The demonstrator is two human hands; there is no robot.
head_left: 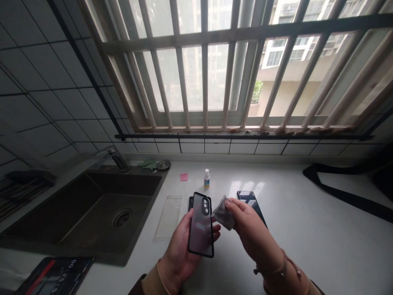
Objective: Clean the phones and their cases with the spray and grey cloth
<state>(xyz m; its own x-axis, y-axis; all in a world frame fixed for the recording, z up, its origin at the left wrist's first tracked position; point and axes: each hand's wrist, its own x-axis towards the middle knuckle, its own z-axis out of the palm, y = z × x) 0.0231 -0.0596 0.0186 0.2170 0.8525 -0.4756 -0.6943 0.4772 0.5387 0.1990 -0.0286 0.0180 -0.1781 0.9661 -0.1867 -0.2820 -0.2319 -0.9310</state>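
Observation:
My left hand (179, 250) is closed around the lower part of a phone case (201, 233) with a black rim and a smoky see-through back. Pale counter shows through its camera cutouts. Pinched in my right hand (250, 223) is a grey cloth (224, 213), close by the case's right edge. Part of another dark object (190, 202) peeks out behind the case, mostly hidden. To the left lies a clear phone case (169, 216) on the counter. Beyond my right hand rests a dark phone (248, 196), partly covered by the hand.
A small white spray bottle (206, 179) stands behind the case, near a pink sticky note (183, 177). At left is a sink (147, 205) with a faucet (118, 159), a green cloth (147, 164) and a drain strainer (163, 164). A black strap (346, 200) lies at right.

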